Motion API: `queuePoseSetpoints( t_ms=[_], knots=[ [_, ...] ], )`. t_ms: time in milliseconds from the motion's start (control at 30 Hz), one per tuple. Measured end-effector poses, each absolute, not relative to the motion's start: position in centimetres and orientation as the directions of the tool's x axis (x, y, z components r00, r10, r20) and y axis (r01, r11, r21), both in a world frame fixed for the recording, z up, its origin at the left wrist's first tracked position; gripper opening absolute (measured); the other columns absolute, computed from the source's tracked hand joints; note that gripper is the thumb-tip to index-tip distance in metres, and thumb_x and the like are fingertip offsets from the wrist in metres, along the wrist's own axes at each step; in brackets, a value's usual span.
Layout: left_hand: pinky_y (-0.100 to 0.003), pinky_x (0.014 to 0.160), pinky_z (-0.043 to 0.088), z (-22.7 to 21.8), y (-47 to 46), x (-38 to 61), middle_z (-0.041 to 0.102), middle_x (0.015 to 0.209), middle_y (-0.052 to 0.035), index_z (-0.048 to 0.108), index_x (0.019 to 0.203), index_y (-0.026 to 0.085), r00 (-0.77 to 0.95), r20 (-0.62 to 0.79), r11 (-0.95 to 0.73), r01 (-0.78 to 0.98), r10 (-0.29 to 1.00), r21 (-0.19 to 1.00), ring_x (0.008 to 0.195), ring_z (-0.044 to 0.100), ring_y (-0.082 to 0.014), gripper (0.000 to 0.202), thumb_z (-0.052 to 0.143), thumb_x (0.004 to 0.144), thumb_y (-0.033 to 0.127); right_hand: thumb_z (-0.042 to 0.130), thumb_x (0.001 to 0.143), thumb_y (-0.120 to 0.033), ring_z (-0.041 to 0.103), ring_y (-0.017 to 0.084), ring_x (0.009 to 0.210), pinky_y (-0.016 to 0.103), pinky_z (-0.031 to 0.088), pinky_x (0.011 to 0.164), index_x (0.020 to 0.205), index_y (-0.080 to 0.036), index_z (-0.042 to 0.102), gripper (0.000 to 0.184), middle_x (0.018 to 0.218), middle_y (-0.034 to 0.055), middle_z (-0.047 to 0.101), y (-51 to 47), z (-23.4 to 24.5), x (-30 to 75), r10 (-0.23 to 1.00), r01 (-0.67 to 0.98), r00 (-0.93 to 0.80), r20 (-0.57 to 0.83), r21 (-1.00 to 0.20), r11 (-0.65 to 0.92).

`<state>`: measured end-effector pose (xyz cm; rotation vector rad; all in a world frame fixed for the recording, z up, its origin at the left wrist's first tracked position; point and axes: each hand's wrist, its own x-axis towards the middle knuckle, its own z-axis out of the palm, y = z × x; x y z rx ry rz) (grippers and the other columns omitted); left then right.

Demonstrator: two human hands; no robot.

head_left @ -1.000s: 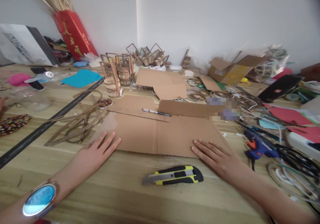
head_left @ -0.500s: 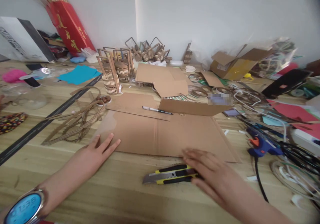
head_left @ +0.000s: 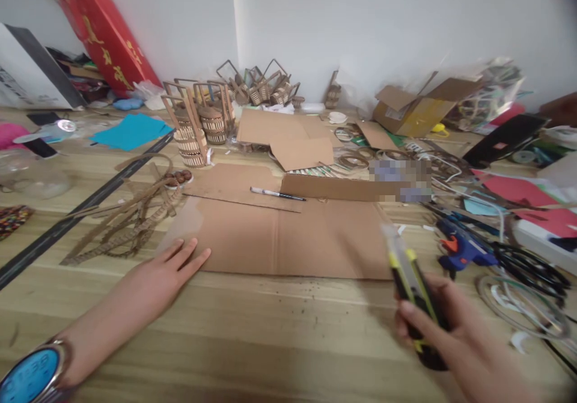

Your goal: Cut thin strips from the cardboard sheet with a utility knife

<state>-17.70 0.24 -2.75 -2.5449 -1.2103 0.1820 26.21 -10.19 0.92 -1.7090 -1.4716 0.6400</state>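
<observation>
A flat brown cardboard sheet (head_left: 243, 241) lies before me, its far right flap standing up. My left hand (head_left: 174, 268) rests with fingers spread on the sheet's near left corner. Raised over the near right side, my right hand (head_left: 451, 325) is wrapped round a yellow and black utility knife (head_left: 417, 298), its blade pointing up and away. The knife and hand are slightly blurred. Across the sheet's far part lies a pen (head_left: 277, 194), close to a long cut edge in the cardboard.
Woven strips (head_left: 130, 223) lie left, beside a small dish of brown balls (head_left: 178, 178). Small bamboo baskets (head_left: 192, 142) stand behind. A blue glue gun (head_left: 466, 247) and black cables are at right. More cardboard pieces (head_left: 279, 128) and an open box (head_left: 415, 112) sit farther back.
My right hand has picked the utility knife up from the table and moved right, turning its blade upward. My left hand stays on the cardboard. The view has shifted slightly.
</observation>
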Motion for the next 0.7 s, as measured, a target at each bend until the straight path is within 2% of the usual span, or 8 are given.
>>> queuePoseSetpoints(
  t_ms=[67, 100, 200, 233, 300, 400, 533, 700],
  knots=[
    [-0.036, 0.1, 0.05, -2.7, 0.4, -17.9, 0.058, 0.138, -0.0103, 0.057, 0.136, 0.024, 0.652, 0.061, -0.606, 0.731, 0.755, -0.313, 0.126, 0.056, -0.0239, 0.071, 0.033, 0.078, -0.008, 0.06, 0.085, -0.051, 0.059, 0.016, 0.047, 0.025, 0.052, 0.039, 0.094, -0.024, 0.056, 0.029, 0.065, 0.0005, 0.065, -11.0, 0.9, 27.9, 0.929, 0.329, 0.368, -0.034, -0.93, -0.164],
    [-0.036, 0.1, 0.049, -2.7, 0.4, -18.0, 0.058, 0.138, -0.0101, 0.057, 0.136, 0.023, 0.657, 0.073, -0.611, 0.732, 0.75, -0.301, 0.125, 0.057, -0.0239, 0.07, 0.034, 0.077, -0.007, 0.061, 0.084, -0.052, 0.058, 0.015, 0.047, 0.025, 0.052, 0.039, 0.093, -0.024, 0.058, 0.03, 0.071, 0.0021, 0.067, -11.5, 0.5, 28.9, 0.911, 0.221, 0.406, -0.075, -0.959, -0.177],
    [-0.037, 0.101, 0.049, -2.6, 0.6, -18.1, 0.058, 0.137, -0.0103, 0.057, 0.136, 0.024, 0.654, 0.067, -0.617, 0.738, 0.753, -0.272, 0.123, 0.058, -0.0249, 0.068, 0.035, 0.078, -0.004, 0.059, 0.085, -0.049, 0.066, 0.02, 0.06, 0.031, 0.061, 0.049, 0.103, -0.026, 0.066, 0.03, 0.092, 0.0081, 0.072, -13.5, -1.8, 32.5, 0.912, 0.043, 0.371, -0.175, -0.978, -0.205],
    [-0.038, 0.101, 0.049, -2.5, 0.7, -18.0, 0.058, 0.138, -0.0106, 0.057, 0.136, 0.024, 0.649, 0.054, -0.615, 0.742, 0.759, -0.267, 0.123, 0.058, -0.0253, 0.067, 0.035, 0.079, -0.003, 0.057, 0.087, -0.047, 0.069, 0.023, 0.069, 0.033, 0.063, 0.056, 0.11, -0.027, 0.065, 0.032, 0.099, 0.0093, 0.073, -14.2, -2.8, 33.8, 0.908, 0.016, 0.382, -0.171, -0.981, -0.192],
    [-0.038, 0.1, 0.05, -2.3, 0.6, -17.8, 0.056, 0.139, -0.012, 0.057, 0.136, 0.023, 0.636, 0.02, -0.607, 0.745, 0.771, -0.277, 0.124, 0.058, -0.026, 0.065, 0.034, 0.081, -0.002, 0.057, 0.086, -0.045, 0.071, 0.027, 0.079, 0.038, 0.064, 0.065, 0.114, -0.028, 0.066, 0.034, 0.101, 0.0114, 0.072, -15.5, -4.5, 35.9, 0.938, -0.023, 0.278, -0.207, -0.978, -0.209],
    [-0.039, 0.099, 0.051, -2.0, 0.4, -17.5, 0.056, 0.138, -0.0129, 0.057, 0.136, 0.022, 0.628, 0.0, -0.599, 0.743, 0.778, -0.297, 0.125, 0.057, -0.0263, 0.065, 0.032, 0.081, -0.003, 0.059, 0.084, -0.045, 0.066, 0.023, 0.064, 0.036, 0.063, 0.054, 0.116, -0.027, 0.065, 0.037, 0.098, 0.0117, 0.07, -16.5, -5.3, 37.0, 0.944, -0.073, 0.267, -0.194, -0.981, -0.181],
    [-0.039, 0.103, 0.047, -1.7, 0.2, -17.4, 0.057, 0.138, -0.012, 0.058, 0.135, 0.021, 0.636, 0.04, -0.603, 0.748, 0.77, -0.278, 0.125, 0.057, -0.0255, 0.061, 0.035, 0.083, -0.001, 0.063, 0.082, -0.044, 0.048, 0.013, 0.052, 0.024, 0.051, 0.036, 0.114, -0.026, 0.064, 0.036, 0.091, 0.0073, 0.061, -16.4, -3.9, 35.1, 0.879, -0.213, 0.412, -0.242, -0.963, -0.166],
    [-0.038, 0.098, 0.05, -1.7, 0.4, -17.6, 0.061, 0.134, -0.0128, 0.061, 0.132, 0.019, 0.66, 0.033, -0.618, 0.719, 0.751, -0.319, 0.122, 0.059, -0.0247, 0.055, 0.033, 0.086, 0.004, 0.065, 0.081, -0.047, 0.039, 0.01, 0.049, 0.02, 0.042, 0.031, 0.107, -0.025, 0.063, 0.034, 0.078, 0.0026, 0.053, -16.2, -3.0, 33.3, 0.857, -0.241, 0.443, -0.264, -0.955, -0.17]
  ],
)
